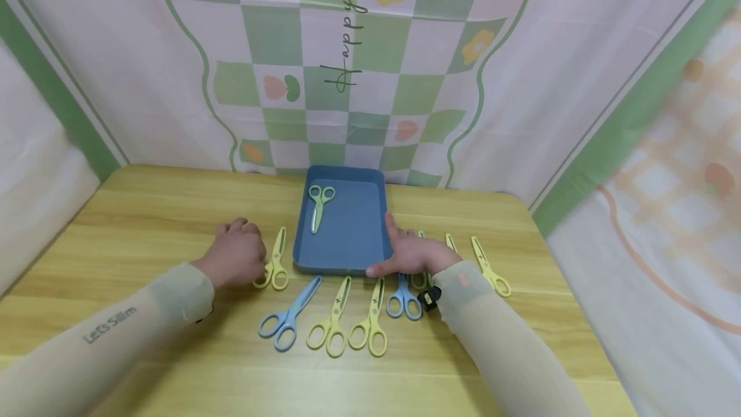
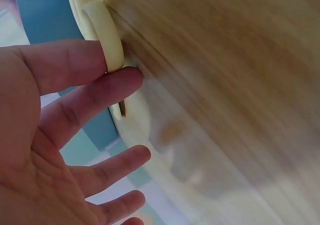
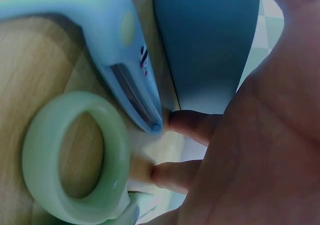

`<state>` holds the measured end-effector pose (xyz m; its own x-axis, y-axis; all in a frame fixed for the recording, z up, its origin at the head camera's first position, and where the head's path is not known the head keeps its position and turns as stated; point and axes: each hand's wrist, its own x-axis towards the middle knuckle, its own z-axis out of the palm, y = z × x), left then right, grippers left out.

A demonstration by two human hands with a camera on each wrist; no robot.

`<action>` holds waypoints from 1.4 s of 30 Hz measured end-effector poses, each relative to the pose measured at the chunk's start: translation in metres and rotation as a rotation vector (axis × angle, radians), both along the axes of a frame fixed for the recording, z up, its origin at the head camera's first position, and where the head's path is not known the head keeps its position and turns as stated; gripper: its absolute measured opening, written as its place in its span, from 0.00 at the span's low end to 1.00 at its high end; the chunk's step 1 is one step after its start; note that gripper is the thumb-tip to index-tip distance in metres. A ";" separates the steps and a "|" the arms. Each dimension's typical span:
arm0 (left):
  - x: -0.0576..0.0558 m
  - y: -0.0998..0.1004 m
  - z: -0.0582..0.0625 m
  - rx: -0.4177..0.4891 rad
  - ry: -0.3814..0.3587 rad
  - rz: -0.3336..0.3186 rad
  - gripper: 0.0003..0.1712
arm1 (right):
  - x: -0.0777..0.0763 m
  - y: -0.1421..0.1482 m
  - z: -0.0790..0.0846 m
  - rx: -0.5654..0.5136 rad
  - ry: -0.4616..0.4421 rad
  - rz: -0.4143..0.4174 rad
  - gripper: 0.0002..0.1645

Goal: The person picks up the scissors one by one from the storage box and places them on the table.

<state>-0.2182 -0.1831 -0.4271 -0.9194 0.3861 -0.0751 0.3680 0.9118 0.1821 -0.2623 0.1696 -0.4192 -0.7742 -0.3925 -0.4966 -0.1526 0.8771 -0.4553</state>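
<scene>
In the head view my left hand (image 1: 236,253) is at the yellow scissors (image 1: 278,251) left of the blue tray (image 1: 350,237). Its thumb and index finger pinch a yellow handle loop (image 2: 111,37), seen in the left wrist view; the other fingers are spread. My right hand (image 1: 418,255) rests at the tray's front right corner, thumb along the front edge and index finger by the right side. Close under that palm lie blue scissors (image 3: 131,55) and a green scissors handle (image 3: 37,150). Green scissors (image 1: 316,211) lie inside the tray, handles toward the back.
In front of the tray lie blue scissors (image 1: 287,320) and two yellow pairs, the left one (image 1: 334,324) and the right one (image 1: 372,324). More yellow scissors (image 1: 489,269) lie to the right, one partly behind my right hand. A patterned curtain (image 1: 370,50) hangs behind the wooden table (image 1: 191,352).
</scene>
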 end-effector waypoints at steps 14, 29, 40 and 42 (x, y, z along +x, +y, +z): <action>0.003 0.008 0.002 -0.020 0.003 -0.021 0.15 | -0.002 0.001 0.003 0.010 0.009 0.016 0.84; 0.006 0.011 0.000 -0.039 -0.006 -0.025 0.13 | 0.000 0.000 0.002 -0.006 0.005 0.001 0.84; 0.004 0.016 0.017 -0.022 0.024 0.022 0.13 | 0.000 0.002 0.002 -0.003 -0.006 0.003 0.83; -0.001 0.019 0.024 -0.006 0.063 0.031 0.15 | 0.000 0.001 0.002 -0.010 -0.006 0.007 0.84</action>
<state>-0.2189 -0.1639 -0.4032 -0.9338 0.3573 -0.0184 0.3505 0.9238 0.1541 -0.2622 0.1708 -0.4177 -0.7687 -0.4025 -0.4971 -0.1559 0.8716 -0.4647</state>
